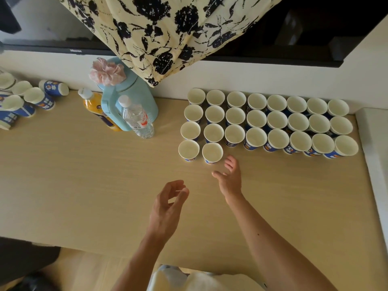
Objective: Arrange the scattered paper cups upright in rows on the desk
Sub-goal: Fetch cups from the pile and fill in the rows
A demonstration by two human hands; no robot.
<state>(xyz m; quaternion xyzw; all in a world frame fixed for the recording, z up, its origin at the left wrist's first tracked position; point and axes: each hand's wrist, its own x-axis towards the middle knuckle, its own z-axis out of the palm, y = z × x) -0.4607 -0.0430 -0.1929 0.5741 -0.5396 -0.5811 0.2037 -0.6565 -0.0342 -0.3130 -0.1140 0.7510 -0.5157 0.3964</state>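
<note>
Right hand [230,178]: empty, fingers loosely spread, just beside the front-row cup [212,153].
Left hand [168,204]: empty, fingers loosely curled, above the desk [84,175].
Upright cups [256,119]: three full rows, two in front.
Scattered cups [31,99]: tipped over, far left.

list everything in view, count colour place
upright paper cups: 26, white inside, blue sides, right of desk, three rows of eight plus two in front
scattered paper cups: at least six, same colours, far left
jug: 1, pale blue, back, left of centre
scrunchie: 1, pink, on the jug
drink bottle: 1, orange, left of jug
water bottle: 1, clear, before the jug
cloth: 1, cream with dark print, draped over screen
screen: 1, black, behind desk
desk: 1, light wood
left hand: 1, empty, over bare desk
right hand: 1, empty, near the two front cups
</note>
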